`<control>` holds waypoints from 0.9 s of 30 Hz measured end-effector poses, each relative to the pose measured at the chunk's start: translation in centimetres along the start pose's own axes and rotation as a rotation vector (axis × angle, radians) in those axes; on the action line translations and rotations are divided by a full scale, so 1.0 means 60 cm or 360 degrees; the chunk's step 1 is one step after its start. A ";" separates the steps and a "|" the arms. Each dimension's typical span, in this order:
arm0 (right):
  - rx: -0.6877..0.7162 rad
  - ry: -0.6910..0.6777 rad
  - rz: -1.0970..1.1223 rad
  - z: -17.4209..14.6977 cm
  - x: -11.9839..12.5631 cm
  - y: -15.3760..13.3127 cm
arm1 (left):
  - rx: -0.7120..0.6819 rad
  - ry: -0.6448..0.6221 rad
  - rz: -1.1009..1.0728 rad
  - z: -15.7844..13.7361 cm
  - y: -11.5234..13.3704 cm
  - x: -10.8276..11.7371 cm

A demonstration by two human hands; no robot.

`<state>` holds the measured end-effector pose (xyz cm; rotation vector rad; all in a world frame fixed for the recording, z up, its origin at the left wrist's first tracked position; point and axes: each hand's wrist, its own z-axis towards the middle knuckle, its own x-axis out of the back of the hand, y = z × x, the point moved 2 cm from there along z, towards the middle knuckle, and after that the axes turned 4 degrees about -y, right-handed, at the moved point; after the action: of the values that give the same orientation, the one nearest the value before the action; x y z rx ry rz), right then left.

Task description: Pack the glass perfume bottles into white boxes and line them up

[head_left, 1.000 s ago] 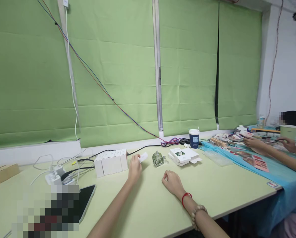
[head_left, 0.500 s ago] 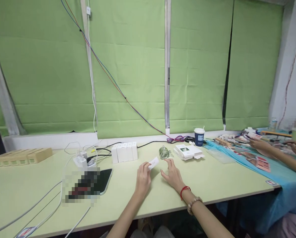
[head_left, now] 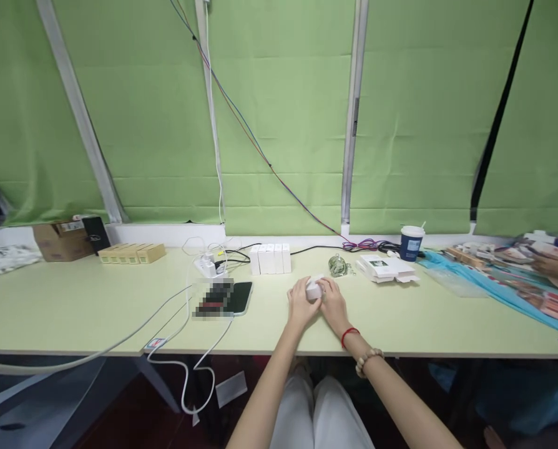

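A small white box (head_left: 313, 290) is between my hands, low over the table's front half. My left hand (head_left: 301, 305) is closed around its left side, fingers curled over the top. From the right, my right hand (head_left: 334, 307) grips the same box, with a red cord and a beaded bracelet on that wrist. Just beyond my fingers sits a round, clear item with green inside (head_left: 337, 266); its kind is unclear. To its right lies a stack of flat white cartons (head_left: 386, 268) with a green picture on top. Several upright white boxes (head_left: 270, 259) stand in a row at the back left.
A phone (head_left: 239, 298) lies left of my hands, beside white cables and a power strip (head_left: 206, 267). A dark blue paper cup (head_left: 411, 244) stands at the back right. Tan boxes (head_left: 133, 254) are at the far left. Another person's hand (head_left: 557, 268) shows at the right edge.
My right hand has come in to join the left, and both now hold the white box. Earlier only my left hand held a white piece. The view has turned left and tilted down.
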<state>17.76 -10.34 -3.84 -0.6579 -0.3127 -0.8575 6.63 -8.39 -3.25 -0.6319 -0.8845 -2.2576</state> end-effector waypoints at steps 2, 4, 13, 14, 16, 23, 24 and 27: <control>0.0044 -0.0151 -0.0034 0.001 0.000 -0.006 | 0.0161 -0.0030 0.0059 0.003 0.000 -0.001; 0.0108 -0.0314 -0.0065 0.002 -0.001 -0.012 | 0.0306 -0.0063 0.0098 0.007 0.000 -0.001; 0.0073 -0.0250 -0.0118 0.006 0.001 -0.005 | 0.0446 0.0007 -0.0009 0.013 0.002 0.007; 0.0073 -0.0237 -0.0124 0.007 0.002 -0.005 | 0.0457 0.0005 -0.0039 0.013 0.001 0.008; 0.0071 -0.0219 -0.0150 0.008 0.004 -0.007 | 0.0527 0.0038 -0.0091 0.013 -0.003 0.011; 0.0078 -0.0177 -0.0170 0.008 0.011 -0.011 | 0.1048 0.0026 -0.0276 0.009 -0.028 0.019; 0.0086 -0.0182 -0.0180 0.007 0.011 -0.011 | 0.1039 0.0007 -0.0277 0.009 -0.029 0.019; 0.0117 -0.0201 -0.0218 0.005 0.011 -0.011 | 0.1028 -0.0006 -0.0258 0.007 -0.030 0.020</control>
<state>17.66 -10.82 -3.00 -0.6286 -0.5058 -0.9321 4.65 -7.48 -2.99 -0.2709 -1.6111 -1.9270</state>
